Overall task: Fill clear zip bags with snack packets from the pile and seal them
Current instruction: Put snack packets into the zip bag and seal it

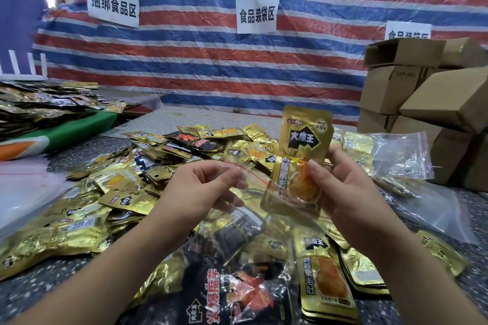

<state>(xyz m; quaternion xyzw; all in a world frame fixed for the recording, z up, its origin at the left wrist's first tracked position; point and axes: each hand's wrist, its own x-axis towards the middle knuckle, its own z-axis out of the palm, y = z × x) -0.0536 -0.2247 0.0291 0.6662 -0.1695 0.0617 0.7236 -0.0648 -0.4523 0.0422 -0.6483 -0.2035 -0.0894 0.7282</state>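
Behind it all hangs the red, white and blue striped tarp [237, 66] with its white paper signs [255, 15], and stacked cardboard boxes [422, 103] stand on the right. Below that, the speckled table [31, 295] carries a wide pile of snack packets [111, 192], mostly gold, a few black. Nearest us lies a filled clear bag [237, 285] of packets. Both forearms reach in from the bottom edge and meet above the pile. The left hand [195, 190] is raised, palm turned inward, fingers curled, pinching the red-striped rim of a clear zip bag [253, 187]. The right hand [346, 192] grips the bag's other side, thumb pressed on the front. A gold snack packet [303, 134] stands upright in the bag's mouth, its top half out and its lower half behind the plastic. Further right, another clear bag [401, 155] rests against the boxes.
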